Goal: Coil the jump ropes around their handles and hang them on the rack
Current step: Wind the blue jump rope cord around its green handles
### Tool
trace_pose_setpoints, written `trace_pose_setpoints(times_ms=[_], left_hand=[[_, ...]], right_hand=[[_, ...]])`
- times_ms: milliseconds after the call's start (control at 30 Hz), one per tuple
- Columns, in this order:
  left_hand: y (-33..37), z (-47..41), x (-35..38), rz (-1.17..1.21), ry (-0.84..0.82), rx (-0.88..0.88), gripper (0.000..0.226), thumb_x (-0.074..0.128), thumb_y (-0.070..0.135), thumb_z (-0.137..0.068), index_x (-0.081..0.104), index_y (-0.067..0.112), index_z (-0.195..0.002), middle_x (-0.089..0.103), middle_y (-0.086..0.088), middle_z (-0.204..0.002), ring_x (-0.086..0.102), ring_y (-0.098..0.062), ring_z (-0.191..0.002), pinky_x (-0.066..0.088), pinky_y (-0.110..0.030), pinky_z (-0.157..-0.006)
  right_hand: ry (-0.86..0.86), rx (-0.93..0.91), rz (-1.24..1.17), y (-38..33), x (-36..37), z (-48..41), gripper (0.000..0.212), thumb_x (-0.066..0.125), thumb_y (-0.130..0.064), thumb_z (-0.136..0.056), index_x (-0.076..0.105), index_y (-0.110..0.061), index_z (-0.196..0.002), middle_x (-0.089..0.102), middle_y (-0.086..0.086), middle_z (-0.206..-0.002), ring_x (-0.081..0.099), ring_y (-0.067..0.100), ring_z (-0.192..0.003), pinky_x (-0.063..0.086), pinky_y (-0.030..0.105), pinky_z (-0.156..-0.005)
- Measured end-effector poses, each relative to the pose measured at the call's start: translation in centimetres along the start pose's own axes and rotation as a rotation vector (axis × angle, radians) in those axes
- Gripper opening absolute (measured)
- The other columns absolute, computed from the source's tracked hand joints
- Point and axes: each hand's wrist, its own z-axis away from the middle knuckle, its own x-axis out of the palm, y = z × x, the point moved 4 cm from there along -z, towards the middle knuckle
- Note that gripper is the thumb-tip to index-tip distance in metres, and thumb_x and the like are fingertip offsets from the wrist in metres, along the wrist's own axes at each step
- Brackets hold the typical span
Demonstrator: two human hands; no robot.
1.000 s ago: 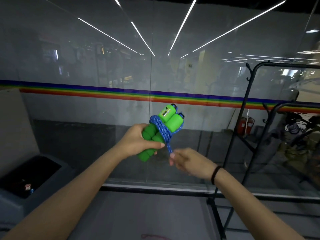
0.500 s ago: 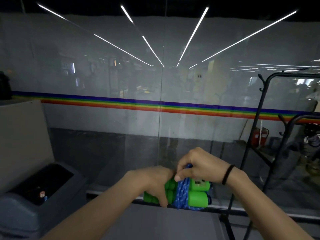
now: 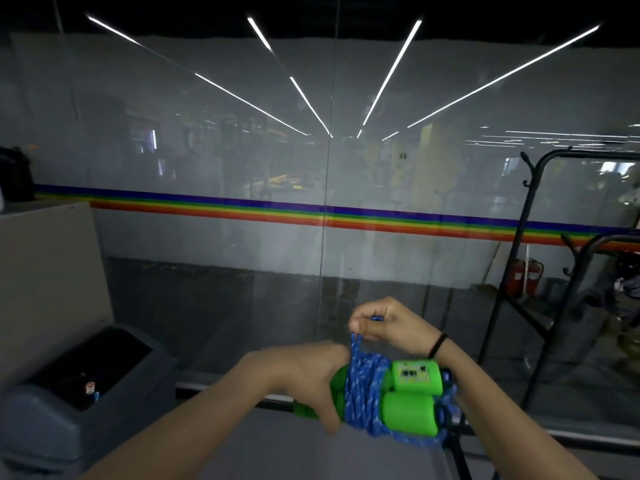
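Rope wound round green handles.
Left hand [image 3: 304, 379] grips the handles [image 3: 407, 396]; right hand [image 3: 388, 325] at twelve o'clock pinches a blue rope [image 3: 363, 389] loop.

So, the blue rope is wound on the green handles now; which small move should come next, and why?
Probably pull the pinched loop tight. The right hand pinches a short loop of blue rope just above the coil, while the left hand grips the green handles. The rack stands to the right, and a loose loop could unwind before hanging.
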Motion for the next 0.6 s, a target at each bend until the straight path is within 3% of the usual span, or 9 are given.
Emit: trace_pose_setpoints(times_ms=[67,133,167,233,267,300,400,500,600], left_hand=[[0.0,0.3,0.0,0.230,0.070,0.043,0.039,0.075,-0.003,-0.063,0.050,0.027,-0.058,0.055,0.017,-0.053,0.049,0.006,-0.050,0.042,-0.011,-0.050],[-0.1,0.3,0.1,0.457,0.142,0.102,0.029,0.074,-0.001,-0.062,0.057,0.023,-0.064,0.061,0.013,-0.061,0.056,-0.003,-0.059,0.049,-0.021,-0.061],[-0.1,0.4,-0.1,0.565,0.195,0.128,0.023,0.073,0.003,-0.060,0.060,0.021,-0.066,0.063,0.010,-0.061,0.059,-0.006,-0.059,0.051,-0.023,-0.061],[-0.2,0.1,-0.4,0.798,0.311,0.161,0.011,0.072,0.012,-0.056,0.067,0.016,-0.066,0.066,0.006,-0.058,0.061,-0.007,-0.055,0.052,-0.024,-0.057],[-0.3,-0.1,-0.5,0.902,0.349,0.167,0.013,0.070,0.015,-0.055,0.070,0.016,-0.068,0.066,0.006,-0.059,0.061,-0.006,-0.055,0.053,-0.024,-0.056],[-0.2,-0.5,-0.5,0.992,0.383,0.158,0.020,0.068,0.019,-0.054,0.071,0.015,-0.073,0.067,0.006,-0.061,0.062,-0.005,-0.057,0.054,-0.025,-0.056],[-0.7,-1.3,-0.6,1.129,0.521,0.064,0.049,0.067,0.033,-0.046,0.062,0.007,-0.088,0.060,-0.003,-0.071,0.056,-0.008,-0.057,0.052,-0.028,-0.059],[-0.7,-1.5,-0.6,1.138,0.602,0.005,0.040,0.062,0.034,-0.047,0.065,0.009,-0.078,0.059,-0.011,-0.074,0.052,-0.015,-0.056,0.047,-0.032,-0.066],[-0.4,-2.0,-0.6,1.212,0.593,0.001,0.036,0.056,0.027,-0.058,0.065,0.007,-0.088,0.065,-0.008,-0.070,0.056,-0.015,-0.055,0.049,-0.028,-0.061]], right_hand=[[-0.001,-0.215,0.043,-0.8,0.6,0.7,0.031,0.076,-0.043,-0.068,0.067,-0.015,-0.077,0.069,-0.010,-0.063,0.061,-0.001,-0.061,0.045,0.010,-0.064],[0.230,-0.387,-0.325,-1.9,0.3,1.7,0.045,0.069,-0.026,-0.080,0.057,0.010,-0.104,0.069,0.022,-0.104,0.063,0.021,-0.105,0.041,0.018,-0.099],[0.272,-0.354,-0.439,-1.5,0.2,1.8,0.044,0.070,-0.025,-0.079,0.060,0.012,-0.100,0.066,0.027,-0.106,0.062,0.029,-0.104,0.043,0.023,-0.097],[0.281,-0.101,-0.335,0.7,1.2,1.7,0.031,0.079,-0.031,-0.067,0.070,-0.001,-0.071,0.070,0.011,-0.070,0.063,0.022,-0.066,0.051,0.025,-0.066],[0.377,-0.033,-0.205,1.4,0.6,1.9,0.020,0.072,-0.021,-0.075,0.069,-0.006,-0.062,0.065,0.002,-0.055,0.057,0.013,-0.051,0.047,0.019,-0.054],[0.415,0.015,-0.211,1.9,0.1,1.8,0.025,0.063,-0.008,-0.083,0.067,-0.011,-0.059,0.061,-0.002,-0.047,0.052,0.006,-0.043,0.044,0.015,-0.048],[0.541,0.047,-0.083,0.1,-0.8,2.5,0.021,0.055,0.002,-0.086,0.065,-0.013,-0.075,0.062,-0.004,-0.051,0.051,0.000,-0.041,0.044,0.013,-0.048],[0.666,-0.030,0.157,-1.8,-1.0,3.4,0.012,0.064,-0.006,-0.080,0.065,-0.016,-0.074,0.062,-0.004,-0.051,0.054,-0.001,-0.044,0.045,0.013,-0.052],[0.737,-0.074,0.273,-3.1,-1.0,4.4,0.006,0.067,-0.014,-0.080,0.066,-0.019,-0.077,0.066,-0.004,-0.058,0.060,0.004,-0.053,0.049,0.020,-0.059]])
